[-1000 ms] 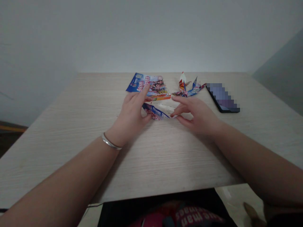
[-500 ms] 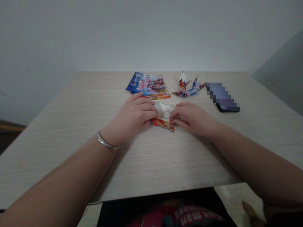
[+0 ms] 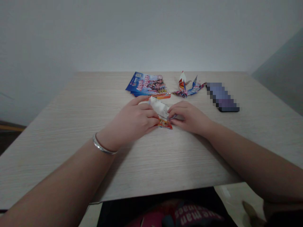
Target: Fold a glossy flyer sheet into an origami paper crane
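Between my hands is a folded sheet of paper point(image 3: 160, 108), its white printed side up and an orange-red flap showing along the near edge. My left hand point(image 3: 139, 116) grips the paper's left side, its fingers curled over it and hiding part of it. At the right side, my right hand point(image 3: 186, 116) pinches the paper between thumb and fingers. Just beyond the paper lies a stack of printed leaflets point(image 3: 149, 85), blue on top with orange edges below. Folded paper cranes point(image 3: 187, 88) stand to the right of the stack.
A dark phone point(image 3: 223, 97), its screen blurred out, lies right of the cranes. The light wooden table point(image 3: 165, 164) meets a pale wall point(image 3: 151, 37) at the back. Its near edge runs just above my lap.
The paper has shifted slightly left and tilted, and less of its orange-red flap shows. My right hand has moved a little left with it; my left fingers have come nearer the flap.
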{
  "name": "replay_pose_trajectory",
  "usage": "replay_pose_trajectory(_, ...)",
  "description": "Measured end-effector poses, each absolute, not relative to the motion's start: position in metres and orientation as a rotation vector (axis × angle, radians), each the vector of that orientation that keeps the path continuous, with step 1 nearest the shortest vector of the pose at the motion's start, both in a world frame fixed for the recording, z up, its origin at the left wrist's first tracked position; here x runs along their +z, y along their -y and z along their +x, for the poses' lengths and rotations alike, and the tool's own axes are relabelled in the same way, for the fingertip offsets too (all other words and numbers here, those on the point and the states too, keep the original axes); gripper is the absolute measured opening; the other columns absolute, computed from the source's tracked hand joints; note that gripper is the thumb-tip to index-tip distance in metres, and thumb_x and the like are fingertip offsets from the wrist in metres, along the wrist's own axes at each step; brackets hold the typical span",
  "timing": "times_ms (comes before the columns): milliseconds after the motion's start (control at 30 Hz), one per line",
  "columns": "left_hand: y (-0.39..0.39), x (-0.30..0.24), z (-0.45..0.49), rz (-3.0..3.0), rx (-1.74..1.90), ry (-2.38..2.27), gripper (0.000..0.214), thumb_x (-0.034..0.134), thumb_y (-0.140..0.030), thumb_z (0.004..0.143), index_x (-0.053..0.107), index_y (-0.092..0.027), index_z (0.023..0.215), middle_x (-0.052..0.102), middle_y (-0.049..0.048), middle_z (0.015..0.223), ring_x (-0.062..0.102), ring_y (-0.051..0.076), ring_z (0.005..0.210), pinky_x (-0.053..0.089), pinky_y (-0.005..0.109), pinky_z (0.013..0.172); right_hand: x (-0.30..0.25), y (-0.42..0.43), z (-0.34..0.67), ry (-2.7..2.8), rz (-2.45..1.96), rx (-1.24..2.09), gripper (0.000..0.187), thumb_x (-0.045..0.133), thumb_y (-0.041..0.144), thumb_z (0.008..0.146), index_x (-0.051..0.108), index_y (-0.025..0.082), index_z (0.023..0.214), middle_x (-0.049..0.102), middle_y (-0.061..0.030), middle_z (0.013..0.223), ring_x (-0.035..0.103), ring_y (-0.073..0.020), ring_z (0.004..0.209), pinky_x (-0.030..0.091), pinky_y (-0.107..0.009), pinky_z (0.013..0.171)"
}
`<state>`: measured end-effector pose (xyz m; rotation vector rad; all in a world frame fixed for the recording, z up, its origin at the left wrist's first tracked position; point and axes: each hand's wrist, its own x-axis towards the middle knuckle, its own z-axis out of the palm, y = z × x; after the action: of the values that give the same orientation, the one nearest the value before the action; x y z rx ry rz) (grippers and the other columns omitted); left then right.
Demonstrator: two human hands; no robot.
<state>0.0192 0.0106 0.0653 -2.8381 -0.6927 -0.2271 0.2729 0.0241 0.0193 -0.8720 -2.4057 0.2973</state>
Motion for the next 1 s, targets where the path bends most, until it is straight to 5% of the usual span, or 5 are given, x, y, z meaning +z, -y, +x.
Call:
replay_pose_trajectory(200,-0.012,0.054,0.02,-2.971,-0.271,0.758,0.019,0.059,-0.029,0.097,0.076,-0.029,0.106,0.079,0.0008,0.107,0.068,0.022,0.112,0.036,0.047,0.116,0.012,-0.03,0.271,2.072,-0.993,0.311,0.008,0.071,0.02,0.081,0.071,0.023,0.089,0.07,-0.0085,0.115,0.065,-0.0261,0.112,0.056,-0.046,0.091)
replay_pose_trajectory(333,-0.014,0.047,0.021,-2.993,-0.286,0.742,0.02,0.061,-0.029,0.097,0.075,-0.024,0.111,0.078,0.0025,0.115,0.069,0.022,0.113,0.033,0.047,0.117,0.006,-0.032,0.269,1.779,-1.135,0.642,0.046,0.08,0.026,0.072,0.065,0.025,0.116,0.059,-0.0114,0.135,0.066,-0.0257,0.108,0.063,-0.039,0.075)
replay_pose_trajectory(500,-0.014,0.046,0.022,-2.985,-0.28,0.716,0.025,0.057,-0.031,0.1,0.072,-0.023,0.118,0.074,0.003,0.125,0.065,0.025,0.12,0.03,0.051,0.118,-0.001,-0.036,0.265,1.56,-1.108,1.028,0.074,0.084,0.029,0.069,0.05,0.027,0.135,0.069,-0.0081,0.125,0.071,-0.0226,0.096,0.064,-0.042,0.085)
replay_pose_trajectory(867,-0.014,0.035,0.018,-2.939,-0.278,0.748,0.03,0.059,-0.034,0.098,0.071,-0.02,0.122,0.062,0.0107,0.144,0.054,0.035,0.135,0.031,0.06,0.117,0.004,-0.032,0.259,1.816,-1.234,0.901,0.027,0.08,0.026,0.073,0.068,0.023,0.097,0.073,0.0001,0.079,0.068,-0.0189,0.069,0.056,-0.036,0.067)
replay_pose_trajectory(1000,-0.014,0.04,0.02,-2.924,-0.294,0.796,0.021,0.061,-0.033,0.096,0.075,-0.021,0.107,0.074,0.0063,0.121,0.064,0.029,0.117,0.038,0.053,0.114,0.014,-0.025,0.257,1.878,-1.329,0.698,0.014,0.075,0.02,0.076,0.067,0.022,0.088,0.07,0.0018,0.071,0.063,-0.0162,0.06,0.049,-0.03,0.057)
